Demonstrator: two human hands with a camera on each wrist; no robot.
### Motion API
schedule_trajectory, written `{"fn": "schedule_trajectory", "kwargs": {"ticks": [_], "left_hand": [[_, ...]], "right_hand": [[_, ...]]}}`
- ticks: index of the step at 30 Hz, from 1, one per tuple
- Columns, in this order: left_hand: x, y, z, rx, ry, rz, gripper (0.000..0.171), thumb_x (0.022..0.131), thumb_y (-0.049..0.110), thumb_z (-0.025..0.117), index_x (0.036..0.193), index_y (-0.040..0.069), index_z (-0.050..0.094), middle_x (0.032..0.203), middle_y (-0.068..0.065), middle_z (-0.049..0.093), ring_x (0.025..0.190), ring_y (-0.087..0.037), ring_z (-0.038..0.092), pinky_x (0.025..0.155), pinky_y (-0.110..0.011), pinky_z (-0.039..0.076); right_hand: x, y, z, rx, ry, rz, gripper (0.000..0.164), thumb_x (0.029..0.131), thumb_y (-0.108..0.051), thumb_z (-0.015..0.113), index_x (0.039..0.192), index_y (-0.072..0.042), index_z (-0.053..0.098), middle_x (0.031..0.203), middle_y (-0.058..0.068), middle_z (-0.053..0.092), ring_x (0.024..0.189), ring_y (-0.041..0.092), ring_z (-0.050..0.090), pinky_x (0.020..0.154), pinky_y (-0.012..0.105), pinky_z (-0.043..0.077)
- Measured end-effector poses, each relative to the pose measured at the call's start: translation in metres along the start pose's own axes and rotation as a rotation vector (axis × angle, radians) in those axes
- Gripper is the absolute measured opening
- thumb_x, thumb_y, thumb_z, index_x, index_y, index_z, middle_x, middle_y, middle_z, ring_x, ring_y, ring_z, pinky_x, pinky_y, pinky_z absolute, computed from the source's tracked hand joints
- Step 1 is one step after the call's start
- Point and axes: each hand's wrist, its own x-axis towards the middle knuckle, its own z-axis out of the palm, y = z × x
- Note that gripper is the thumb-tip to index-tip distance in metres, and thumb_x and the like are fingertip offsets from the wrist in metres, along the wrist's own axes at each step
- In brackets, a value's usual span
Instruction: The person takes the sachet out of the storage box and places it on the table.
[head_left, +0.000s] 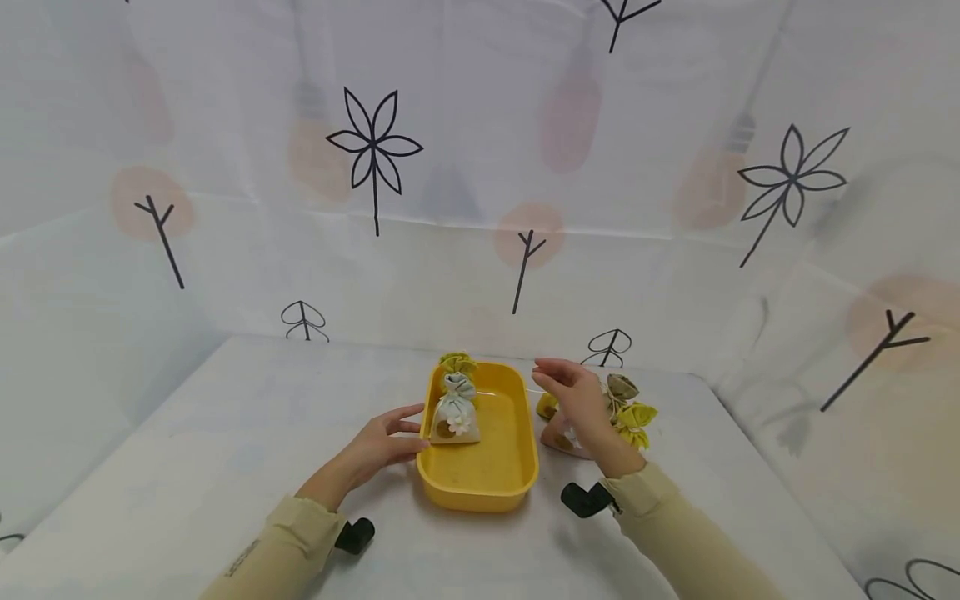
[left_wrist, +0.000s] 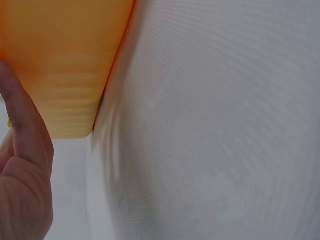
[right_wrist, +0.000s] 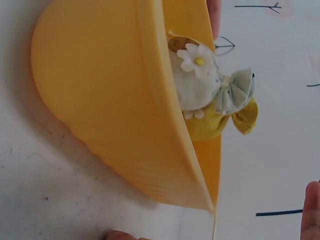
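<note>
1. A person's left grip point(head_left: 371, 452), fingers spread, touches the left side of a yellow, round-cornered rectangular plastic tray point(head_left: 491, 467) on a white worktop point(head_left: 187, 475).
2. Inside, toward the tray's far left, stand 2 gathered cloth pouches: a whitish pouch with a white flower point(head_left: 456, 408) and, behind it, a yellow-green pouch point(head_left: 459, 363).
3. The right grip point(head_left: 583, 404), thumb and fingers apart, hovers beyond the tray's right rim, partly hiding cloth pouches with ruffled brown and yellow tops point(head_left: 634, 421) lying on the worktop.
</note>
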Motion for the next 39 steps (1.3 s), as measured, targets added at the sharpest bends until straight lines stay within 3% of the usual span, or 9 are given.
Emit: {"fn": "schedule_trajectory", "kwargs": {"ticks": [6,13,23,39], "left_hand": [[0.0,0.0,0.0,0.005,0.004,0.002,0.066,0.08,0.012,0.074,0.139,0.015,0.044,0.119,-0.014,0.053,0.089,-0.02,0.061,0.079,-0.033,0.054],[-0.001,0.0,0.0,-0.016,-0.014,0.015,0.066,0.08,0.011,0.073,0.14,0.013,0.043,0.119,-0.015,0.053,0.091,-0.021,0.06,0.08,-0.033,0.054],[-0.003,-0.001,0.001,-0.024,-0.027,0.027,0.066,0.082,0.011,0.072,0.14,0.012,0.042,0.121,-0.016,0.051,0.093,-0.022,0.06,0.081,-0.034,0.053],[0.0,-0.001,0.001,-0.011,-0.009,0.018,0.066,0.081,0.011,0.073,0.139,0.014,0.043,0.118,-0.014,0.054,0.091,-0.021,0.06,0.08,-0.033,0.053]], "right_hand": [[0.004,-0.006,0.008,-0.003,-0.019,0.008,0.032,0.089,-0.022,0.064,0.117,-0.006,0.062,0.114,0.009,0.062,0.105,0.022,0.055,0.096,0.034,0.044],[0.009,-0.007,0.019,0.084,-0.031,0.059,0.032,0.088,-0.022,0.066,0.117,-0.008,0.062,0.113,0.008,0.062,0.104,0.022,0.056,0.098,0.037,0.042],[0.018,-0.006,0.033,0.098,-0.072,0.066,0.027,0.088,-0.019,0.065,0.114,-0.011,0.063,0.111,0.006,0.062,0.106,0.025,0.056,0.098,0.038,0.042],[0.038,-0.001,0.059,0.122,-0.114,0.029,0.025,0.089,-0.01,0.064,0.113,-0.004,0.064,0.106,0.011,0.063,0.103,0.028,0.057,0.095,0.039,0.044]]}}
